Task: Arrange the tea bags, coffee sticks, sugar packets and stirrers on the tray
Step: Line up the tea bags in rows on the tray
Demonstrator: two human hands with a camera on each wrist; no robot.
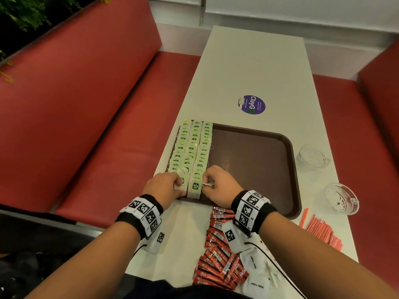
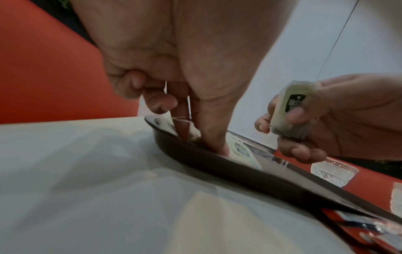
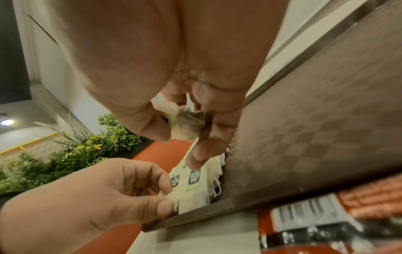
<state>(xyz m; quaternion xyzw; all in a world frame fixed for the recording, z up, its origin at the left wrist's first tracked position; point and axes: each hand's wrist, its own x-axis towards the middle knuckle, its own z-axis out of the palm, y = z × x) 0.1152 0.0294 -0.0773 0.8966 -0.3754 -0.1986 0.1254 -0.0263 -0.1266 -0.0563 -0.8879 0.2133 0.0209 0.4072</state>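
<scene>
Tea bags: judged light, soft, tearable; best pinched at paper edges | left hand pinches one at nearest row end | right hand pinches another beside it, over tray.

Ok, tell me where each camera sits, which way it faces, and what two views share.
Head: above, looking down the table at the tray; both forearms and hands show.
Left wrist: low at the tray's near edge; left hand fingers reach into the tray.
Right wrist: beneath the right hand, which pinches a tea bag.
Shared: both wrist views show the other hand.
</scene>
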